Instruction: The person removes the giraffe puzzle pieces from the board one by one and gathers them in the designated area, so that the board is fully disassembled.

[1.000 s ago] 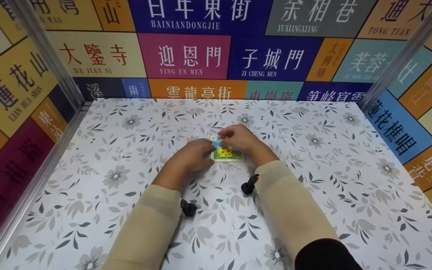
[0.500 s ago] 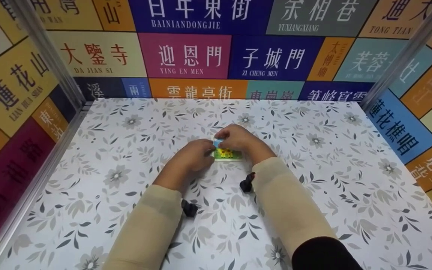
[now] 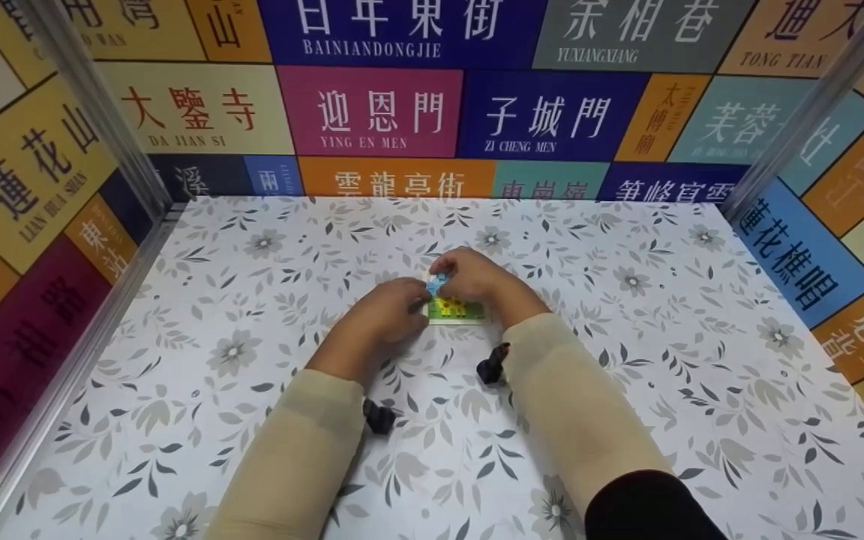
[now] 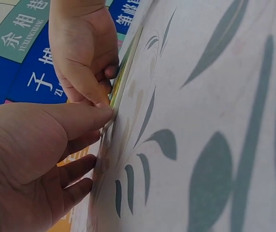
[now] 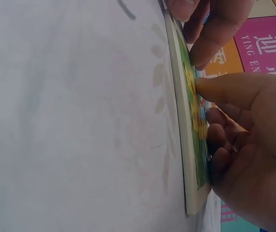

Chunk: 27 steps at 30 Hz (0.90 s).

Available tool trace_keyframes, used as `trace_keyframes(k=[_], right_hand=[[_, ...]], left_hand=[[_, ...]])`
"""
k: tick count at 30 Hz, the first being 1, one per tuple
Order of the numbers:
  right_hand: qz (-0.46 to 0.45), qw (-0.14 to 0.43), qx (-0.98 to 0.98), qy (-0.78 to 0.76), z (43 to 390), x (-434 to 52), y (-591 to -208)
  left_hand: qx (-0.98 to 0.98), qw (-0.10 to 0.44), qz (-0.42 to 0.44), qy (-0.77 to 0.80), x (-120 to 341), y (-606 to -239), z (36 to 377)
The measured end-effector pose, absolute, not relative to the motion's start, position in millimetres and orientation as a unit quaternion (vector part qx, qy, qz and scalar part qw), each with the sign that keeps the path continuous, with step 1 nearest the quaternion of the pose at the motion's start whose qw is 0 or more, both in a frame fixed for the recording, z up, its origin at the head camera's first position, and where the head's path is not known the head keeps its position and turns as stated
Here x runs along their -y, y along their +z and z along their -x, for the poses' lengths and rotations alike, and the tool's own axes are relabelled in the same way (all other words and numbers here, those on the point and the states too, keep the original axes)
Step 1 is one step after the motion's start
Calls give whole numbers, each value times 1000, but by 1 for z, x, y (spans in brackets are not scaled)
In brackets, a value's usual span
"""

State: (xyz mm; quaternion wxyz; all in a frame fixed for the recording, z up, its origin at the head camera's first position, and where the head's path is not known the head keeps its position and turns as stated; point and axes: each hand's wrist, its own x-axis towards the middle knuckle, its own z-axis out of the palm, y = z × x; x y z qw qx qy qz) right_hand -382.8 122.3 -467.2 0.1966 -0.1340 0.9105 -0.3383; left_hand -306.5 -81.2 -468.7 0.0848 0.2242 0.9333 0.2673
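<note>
Your right hand is pinching a small blue piece between curled fingers and thumb, holding it over the far left corner of the puzzle board. Your left hand is resting at the board's left edge with its fingers loosely curled; the thumb is lying out straight, its tip touching that edge, and it is gripping nothing.

The board is lying flat on the floral surface, near the middle, between your two hands. The blue piece is sitting right at the fingertips of both hands, just above the yellow and green picture.

Both forearms are reaching forward in beige sleeves, angling in toward each other, the wrists low over the surface.

The head view is showing the whole layout and the blue piece. The left wrist view is showing your left thumb meeting the board's thin edge, with the right hand beyond it. The right wrist view is showing the board edge-on, its pale thickness and the green and yellow face, with your right fingers pressing close against that face; the blue piece is barely visible there.

Signed panels are walling in the surface.
</note>
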Motion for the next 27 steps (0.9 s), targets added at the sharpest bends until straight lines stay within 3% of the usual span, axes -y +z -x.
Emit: trace_keyframes(k=[16,27], right_hand=[[88,149,-884,-435,379,-133,-460],[56,110,-858,-498,374,-167,-446]], left_hand=[[-938,84,-236,240,81,-470,310],[-939,112,-212,248,82,-474,313]])
